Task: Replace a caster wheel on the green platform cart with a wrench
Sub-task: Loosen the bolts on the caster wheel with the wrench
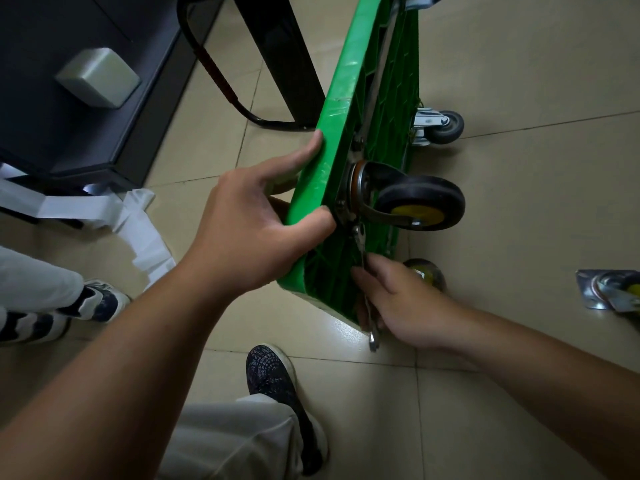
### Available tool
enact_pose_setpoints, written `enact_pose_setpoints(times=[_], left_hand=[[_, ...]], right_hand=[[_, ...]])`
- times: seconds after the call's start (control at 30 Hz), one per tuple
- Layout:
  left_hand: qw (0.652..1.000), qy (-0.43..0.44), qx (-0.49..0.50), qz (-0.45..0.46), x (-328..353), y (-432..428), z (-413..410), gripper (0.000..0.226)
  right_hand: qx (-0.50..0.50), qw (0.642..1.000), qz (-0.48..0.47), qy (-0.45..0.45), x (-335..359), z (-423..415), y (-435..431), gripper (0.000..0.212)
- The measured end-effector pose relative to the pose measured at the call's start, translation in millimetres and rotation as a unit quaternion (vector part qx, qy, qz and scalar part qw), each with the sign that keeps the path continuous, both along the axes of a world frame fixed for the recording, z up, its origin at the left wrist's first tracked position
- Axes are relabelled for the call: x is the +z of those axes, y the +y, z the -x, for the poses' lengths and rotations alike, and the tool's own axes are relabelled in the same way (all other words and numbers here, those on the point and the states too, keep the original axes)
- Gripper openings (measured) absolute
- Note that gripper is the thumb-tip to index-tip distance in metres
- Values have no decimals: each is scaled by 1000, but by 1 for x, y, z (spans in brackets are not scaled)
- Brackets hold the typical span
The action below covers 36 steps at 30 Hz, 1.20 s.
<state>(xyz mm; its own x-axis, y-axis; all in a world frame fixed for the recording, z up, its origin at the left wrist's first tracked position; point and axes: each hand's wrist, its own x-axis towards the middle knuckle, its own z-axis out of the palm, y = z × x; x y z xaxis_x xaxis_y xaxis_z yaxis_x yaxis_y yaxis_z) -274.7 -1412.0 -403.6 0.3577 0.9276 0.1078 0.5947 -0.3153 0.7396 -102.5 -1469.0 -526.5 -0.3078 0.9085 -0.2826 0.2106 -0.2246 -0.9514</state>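
No words, numbers or signs can be read here. The green cart (341, 98) shows only plain plastic. The wrench (372, 337) is too small and dark for any marks on it to be made out.

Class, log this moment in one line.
left hand grips green plastic cart | right hand holds silver wrench at black caster wheel
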Motion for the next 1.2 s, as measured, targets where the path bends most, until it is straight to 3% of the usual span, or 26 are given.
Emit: enact_pose_setpoints(times=[0.1, 0.2, 0.27, 0.33, 0.4, 0.53, 0.7, 0.87, 1.2], left_hand=[[1000, -10, 4, 3, 0, -1, 0, 76], [1000, -10, 3, 2, 0, -1, -1, 76], [1000, -7, 4, 1, 0, -2, -1, 76], [1000, -6, 11, 3, 0, -3, -1, 76], [1000, 1, 19, 5, 1, -2, -2, 77], [1000, 9, 16, 0, 0, -2, -2, 77], [1000, 14, 19, -7, 1, -2, -2, 77], [1000, 17, 14, -9, 0, 0, -1, 76], [1000, 2, 9, 1, -2, 0, 0, 76]], right_hand=[[11, 990, -92, -106, -13, -9, 6, 15], [53, 958, -139, -247, -23, -23, 10, 16], [46, 952, -140, -269, -32, -32, 7, 21], [12, 981, -87, -175, -35, -32, -1, 23], [-13, 1000, 15, -14, -31, -24, -8, 29], [1, 970, 137, 203, 7, 2, -17, 31], [-66, 938, 170, 296, 30, 13, -15, 35], [-53, 957, 159, 236, 31, 12, -8, 34], [-22, 999, -11, 29, -4, 0, -1, 24]])
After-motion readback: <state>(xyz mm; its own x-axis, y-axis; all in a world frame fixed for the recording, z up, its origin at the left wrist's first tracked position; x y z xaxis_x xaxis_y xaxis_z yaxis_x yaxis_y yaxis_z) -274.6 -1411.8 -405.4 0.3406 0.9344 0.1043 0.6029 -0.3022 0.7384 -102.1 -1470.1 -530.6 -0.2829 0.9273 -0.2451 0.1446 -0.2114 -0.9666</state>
